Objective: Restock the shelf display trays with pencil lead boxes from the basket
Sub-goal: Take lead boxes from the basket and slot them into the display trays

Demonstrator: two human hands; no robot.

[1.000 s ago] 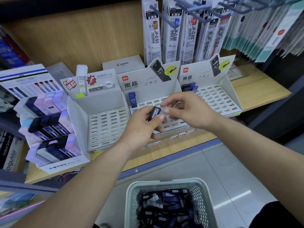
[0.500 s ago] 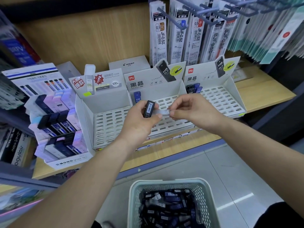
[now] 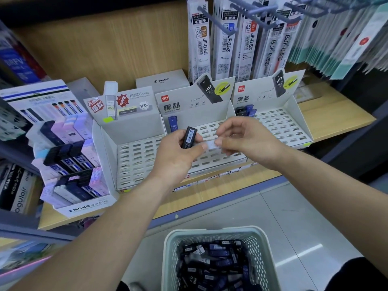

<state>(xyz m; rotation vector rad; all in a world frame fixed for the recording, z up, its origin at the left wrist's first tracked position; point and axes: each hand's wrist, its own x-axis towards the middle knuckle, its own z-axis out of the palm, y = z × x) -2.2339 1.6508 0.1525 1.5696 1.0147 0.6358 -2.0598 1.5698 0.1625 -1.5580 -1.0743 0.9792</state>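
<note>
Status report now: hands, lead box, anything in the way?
Left hand grips black lead box. Right hand pinches pale strip beside it. Middle tray ahead, nothing blocking.

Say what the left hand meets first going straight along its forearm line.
Probably the right hand, pinching a clear strip close ahead; past it, the slotted middle tray. The left hand holds a black lead box. Depth unsure.

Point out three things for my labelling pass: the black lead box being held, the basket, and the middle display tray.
black lead box (image 3: 190, 135): head view, on its barcode label.
basket (image 3: 212, 229): head view, on its far rim.
middle display tray (image 3: 199, 117): head view, on its bare back wall.
</note>
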